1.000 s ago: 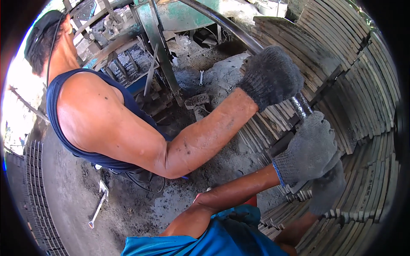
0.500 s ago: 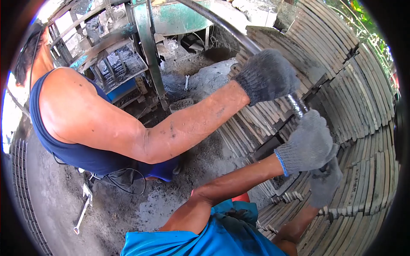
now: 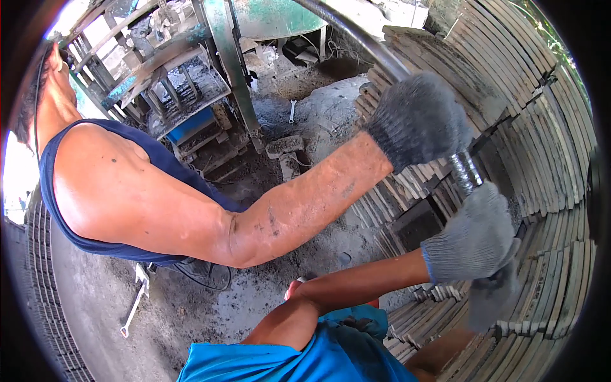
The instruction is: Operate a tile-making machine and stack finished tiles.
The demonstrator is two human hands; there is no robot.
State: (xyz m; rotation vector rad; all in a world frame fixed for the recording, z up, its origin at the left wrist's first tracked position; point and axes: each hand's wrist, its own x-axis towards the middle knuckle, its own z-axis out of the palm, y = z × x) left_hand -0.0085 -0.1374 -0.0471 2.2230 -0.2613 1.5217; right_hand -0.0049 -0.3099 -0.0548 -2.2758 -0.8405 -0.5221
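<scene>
A long metal bar (image 3: 366, 41) slants from the far top edge down toward me on the right. My left hand (image 3: 474, 235), in a grey knit glove, is wrapped around the bar just below its shiny ridged stretch. Lower down, my right hand (image 3: 493, 299), also gloved, is closed around the near end, which the gloves hide; it is slightly blurred. Above my left hand, a co-worker's hand (image 3: 417, 121) in a darker grey glove grips the same bar. That co-worker, in a dark blue sleeveless top (image 3: 121, 251), stands at my left with an arm stretched across.
Tall stacks of thin flat boards (image 3: 547, 153) line the right side. A metal frame machine (image 3: 191, 95) stands at the far left. One wrench (image 3: 293, 111) lies on the far floor, another (image 3: 132, 309) at the near left. Bricks (image 3: 284, 148) lie on the gritty floor (image 3: 191, 331).
The bar has come a little nearer and to the right, with both my hands and the co-worker's hand still on it. The view has shifted slightly.
</scene>
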